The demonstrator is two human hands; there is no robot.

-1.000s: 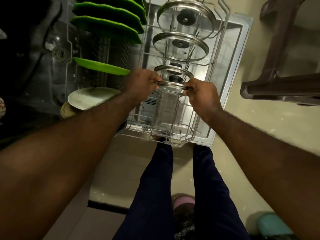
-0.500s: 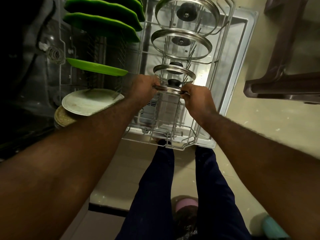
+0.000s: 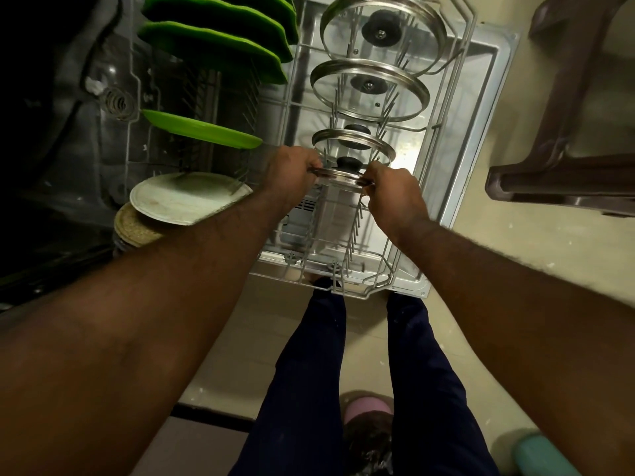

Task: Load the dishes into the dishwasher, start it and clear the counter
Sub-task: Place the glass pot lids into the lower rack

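Note:
Both hands hold a small glass pot lid with a steel rim and black knob, over the tines of the pulled-out dishwasher rack. My left hand grips its left rim and my right hand grips its right rim. Behind it stand three more glass lids: a small one, a medium one and a large one. Green plates stand in the rack's left half, with one more green plate nearer me. A white plate lies tilted over a woven brown dish.
The open dishwasher door lies flat under the rack. A dark brown plastic chair stands on the floor at the right. My legs are just before the door's edge; a pink object and a teal object lie on the floor.
The lid in both hands has shifted slightly lower and toward the rack tines; the view has tilted a little. The grip of both hands is unchanged.

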